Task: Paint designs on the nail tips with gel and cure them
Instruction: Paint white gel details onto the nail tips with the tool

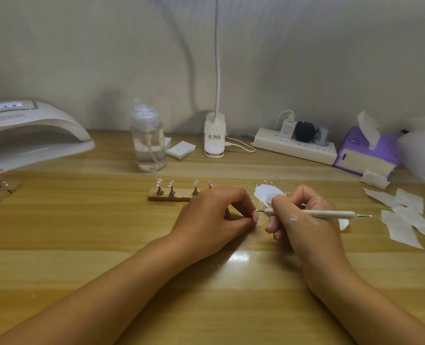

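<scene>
Left hand [213,215] pinches tip [255,216], right hand [303,220] grips pen [331,214] (point nearly touching): any wobble could smear it.

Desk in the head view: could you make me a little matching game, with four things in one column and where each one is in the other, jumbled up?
Things:
1. curing lamp
2. tissue box
3. dotting pen
4. pink nail tip

Places:
A. held in the right hand
B. far left of the desk
C. pinched in the left hand
D. far right of the desk, purple

Pairs: 1-B, 2-D, 3-A, 4-C.
</scene>
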Demonstrator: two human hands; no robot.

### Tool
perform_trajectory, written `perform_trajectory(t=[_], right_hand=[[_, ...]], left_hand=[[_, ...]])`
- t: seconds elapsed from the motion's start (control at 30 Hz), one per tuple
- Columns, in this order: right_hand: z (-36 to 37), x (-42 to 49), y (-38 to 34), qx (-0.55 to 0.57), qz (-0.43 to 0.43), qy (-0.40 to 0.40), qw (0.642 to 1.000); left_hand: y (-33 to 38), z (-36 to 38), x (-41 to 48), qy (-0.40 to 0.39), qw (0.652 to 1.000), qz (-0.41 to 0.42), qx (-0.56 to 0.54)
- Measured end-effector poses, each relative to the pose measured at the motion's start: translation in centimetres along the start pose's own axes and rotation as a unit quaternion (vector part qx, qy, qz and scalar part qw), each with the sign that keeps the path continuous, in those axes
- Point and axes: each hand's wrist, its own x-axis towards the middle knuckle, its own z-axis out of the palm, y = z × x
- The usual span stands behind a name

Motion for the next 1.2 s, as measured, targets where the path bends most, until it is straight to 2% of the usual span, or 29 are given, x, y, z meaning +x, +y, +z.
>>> perform_trajectory(t=[1.2], right_hand=[[0.11,-0.14,-0.11,-0.019,-0.003,0.002,1.0]], left_hand=[[0.02,-0.02,-0.08,0.005,1.0,0.005,-0.006]])
